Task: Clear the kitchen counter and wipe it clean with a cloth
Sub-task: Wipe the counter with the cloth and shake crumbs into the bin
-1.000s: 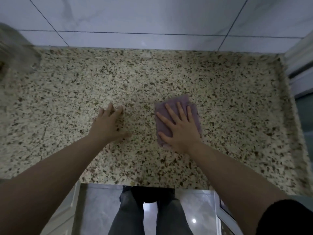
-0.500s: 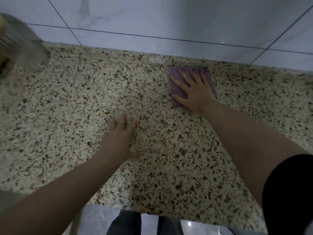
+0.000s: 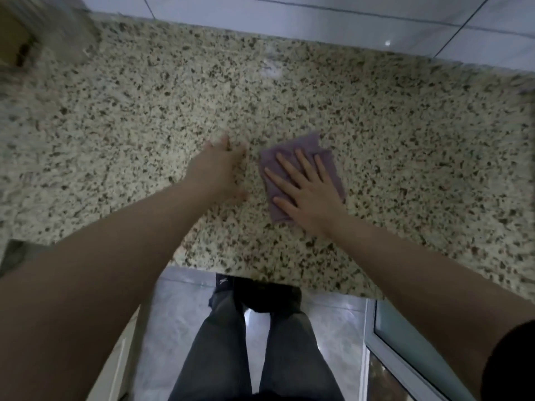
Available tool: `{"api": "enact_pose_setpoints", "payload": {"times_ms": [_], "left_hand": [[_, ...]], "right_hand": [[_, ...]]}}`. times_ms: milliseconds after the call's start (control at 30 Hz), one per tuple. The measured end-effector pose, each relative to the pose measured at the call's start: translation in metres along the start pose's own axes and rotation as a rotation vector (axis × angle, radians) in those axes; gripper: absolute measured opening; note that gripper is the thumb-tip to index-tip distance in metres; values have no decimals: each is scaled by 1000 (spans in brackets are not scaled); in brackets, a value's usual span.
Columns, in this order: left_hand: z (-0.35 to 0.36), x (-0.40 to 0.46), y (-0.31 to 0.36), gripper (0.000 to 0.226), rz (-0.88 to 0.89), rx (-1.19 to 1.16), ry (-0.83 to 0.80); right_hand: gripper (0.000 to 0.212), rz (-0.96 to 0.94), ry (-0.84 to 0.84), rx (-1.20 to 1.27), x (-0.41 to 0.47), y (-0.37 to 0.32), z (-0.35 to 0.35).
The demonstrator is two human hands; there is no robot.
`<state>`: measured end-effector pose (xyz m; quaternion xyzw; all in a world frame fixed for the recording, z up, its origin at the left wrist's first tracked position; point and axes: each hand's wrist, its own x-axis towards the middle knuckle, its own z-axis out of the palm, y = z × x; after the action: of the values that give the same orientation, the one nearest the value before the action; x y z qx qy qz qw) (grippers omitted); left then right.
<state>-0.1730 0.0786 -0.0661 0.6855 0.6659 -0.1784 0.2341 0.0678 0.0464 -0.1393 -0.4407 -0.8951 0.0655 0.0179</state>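
I see my right hand (image 3: 308,192) flat, fingers spread, pressing the soft purple cloth (image 3: 299,175) at centre frame; left hand (image 3: 221,172) blurred, fingers straight on the speckled surface (image 3: 405,140).

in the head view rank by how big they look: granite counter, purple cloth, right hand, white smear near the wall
1. granite counter
2. purple cloth and right hand: look alike in size, the hand hides part of the cloth, so unranked
3. white smear

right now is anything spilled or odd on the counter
One thing stands out: a pale whitish smear on the speckled counter near the back wall, beyond the purple cloth under the right hand. Whether it is residue or glare is unclear.
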Motion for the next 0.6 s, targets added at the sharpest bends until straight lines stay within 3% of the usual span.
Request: {"api": "enact_pose_setpoints", "payload": {"times_ms": [133,233,367,600], "left_hand": [[-2,-28,-26,59,19,-361,321],[9,-59,-49,29,-92,-409,454],[30,-86,-85,23,-203,-385,444],[31,-61,-126,26,-2,-353,445]], "right_hand": [[61,-47,20,65,-46,-58,8],[65,19,19,102,-61,-104,16],[67,176,16,101,-48,-145,19],[71,182,49,60,-15,-154,25]]}}
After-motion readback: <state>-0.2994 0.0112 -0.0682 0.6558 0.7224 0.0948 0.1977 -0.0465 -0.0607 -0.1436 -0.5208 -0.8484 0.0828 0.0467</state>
